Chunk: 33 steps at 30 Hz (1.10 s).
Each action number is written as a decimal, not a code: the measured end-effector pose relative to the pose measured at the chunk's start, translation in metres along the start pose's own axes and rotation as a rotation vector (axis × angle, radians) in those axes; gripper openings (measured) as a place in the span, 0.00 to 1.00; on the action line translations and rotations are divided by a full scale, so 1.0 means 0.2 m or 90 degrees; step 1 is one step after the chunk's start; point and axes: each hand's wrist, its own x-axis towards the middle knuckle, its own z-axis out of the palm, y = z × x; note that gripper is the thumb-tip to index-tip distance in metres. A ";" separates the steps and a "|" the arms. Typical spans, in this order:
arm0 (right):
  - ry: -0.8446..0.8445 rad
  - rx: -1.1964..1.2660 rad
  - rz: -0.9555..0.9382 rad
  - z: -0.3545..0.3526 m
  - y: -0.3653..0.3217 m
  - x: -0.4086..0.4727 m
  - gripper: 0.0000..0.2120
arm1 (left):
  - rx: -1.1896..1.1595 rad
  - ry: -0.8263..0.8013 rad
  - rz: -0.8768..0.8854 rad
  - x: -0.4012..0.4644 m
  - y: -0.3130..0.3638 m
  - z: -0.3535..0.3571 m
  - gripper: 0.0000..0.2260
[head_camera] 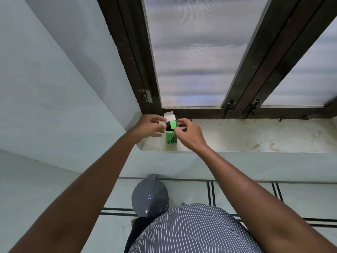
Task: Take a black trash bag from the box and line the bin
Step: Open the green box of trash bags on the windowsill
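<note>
Pale wall (54, 79) fills the space to the left of both arms. The left hand (152, 127) reaches forward to the window sill (246, 136), its fingers curled against the left side of the box (171, 136) and pinching the pale side flap at the box's open top. The green box stands upright on the sill, directly between the two hands and touching both. Its top flap (170, 115) is folded back, standing just beyond the left hand's fingertips. The dark interior of the box shows at the opening; whether a black trash bag lies inside cannot be told.

The right hand (189, 133) meets the box from its right side, thumb and forefinger curled and pinching the upper right edge at the opening. Beyond both hands rises the dark window frame (145, 70) with frosted panes (191, 52); a hinge (146, 95) sits on the frame just beyond the left hand, and two latches (240, 108) lie beyond and to the right of the right hand.

Below the hands, on the tiled floor (237, 196) between the forearms, stands the grey bin (149, 198) with its domed lid closed. The striped shirt (193, 232) lies nearest the camera, just right of the bin.
</note>
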 end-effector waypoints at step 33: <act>0.039 -0.139 -0.168 0.12 0.09 -0.14 0.33 | 0.149 0.016 0.100 0.00 -0.15 0.02 0.11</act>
